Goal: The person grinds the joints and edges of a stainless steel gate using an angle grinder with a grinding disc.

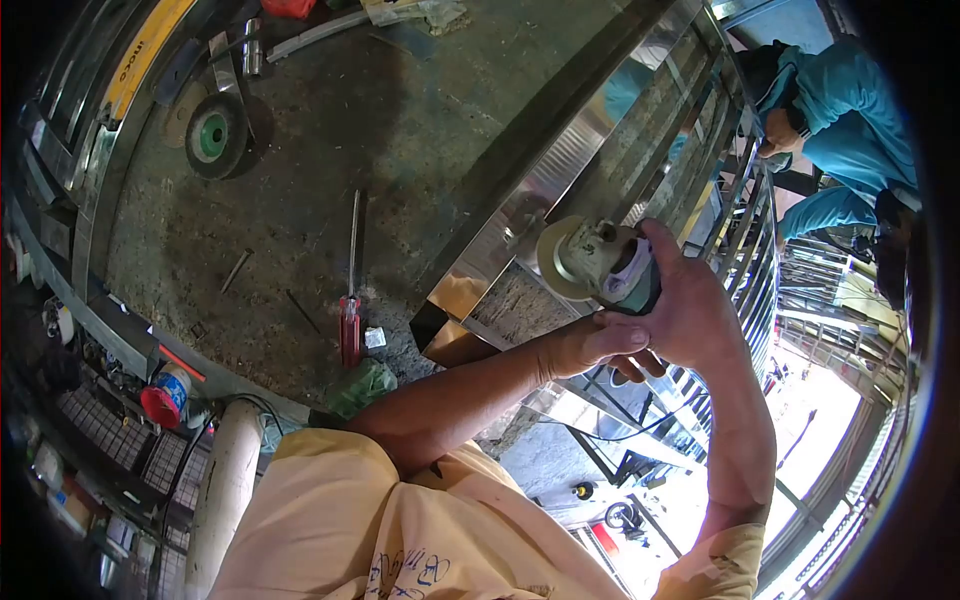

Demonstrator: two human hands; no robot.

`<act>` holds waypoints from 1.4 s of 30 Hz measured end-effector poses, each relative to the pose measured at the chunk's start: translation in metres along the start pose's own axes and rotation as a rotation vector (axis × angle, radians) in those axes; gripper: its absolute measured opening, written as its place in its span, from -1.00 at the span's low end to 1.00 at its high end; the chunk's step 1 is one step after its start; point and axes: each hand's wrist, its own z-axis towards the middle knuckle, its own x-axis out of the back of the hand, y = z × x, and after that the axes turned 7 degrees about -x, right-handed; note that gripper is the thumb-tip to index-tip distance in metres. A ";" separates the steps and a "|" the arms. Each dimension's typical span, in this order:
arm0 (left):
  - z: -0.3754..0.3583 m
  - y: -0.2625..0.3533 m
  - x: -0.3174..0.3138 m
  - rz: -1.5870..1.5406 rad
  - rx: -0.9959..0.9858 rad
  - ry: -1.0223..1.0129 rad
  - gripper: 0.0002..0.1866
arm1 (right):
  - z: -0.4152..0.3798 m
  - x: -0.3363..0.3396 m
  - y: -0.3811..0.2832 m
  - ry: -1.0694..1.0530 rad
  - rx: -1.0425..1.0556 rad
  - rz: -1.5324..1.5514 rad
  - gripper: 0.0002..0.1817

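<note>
An angle grinder (602,262) with a grey, worn head and a pale disc is held over the corner of a shiny metal frame (565,165). My right hand (692,305) is wrapped around the grinder's body, thumb side up by the head. Just below, my left hand (605,345) is closed, its fingers curled at the lower part of the grinder; my right hand partly hides that grip. The disc overlaps the polished face of the frame in this view.
On the workbench (300,130) lie a red-handled screwdriver (350,320), a grinding wheel with a green centre (213,137) and a yellow spirit level (145,55). A red-lidded can (165,395) stands at left. A co-worker in blue (850,125) crouches beyond the frame's bars.
</note>
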 end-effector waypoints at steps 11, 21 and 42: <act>-0.001 0.002 0.004 0.005 -0.054 0.029 -0.24 | 0.009 -0.002 -0.004 -0.007 0.018 0.071 -0.02; -0.001 0.004 0.002 0.013 -0.018 0.003 -0.17 | 0.006 -0.002 -0.001 -0.030 -0.013 0.113 -0.03; 0.002 0.005 0.005 0.017 -0.029 0.080 -0.35 | 0.018 -0.006 0.002 0.017 0.052 0.161 -0.01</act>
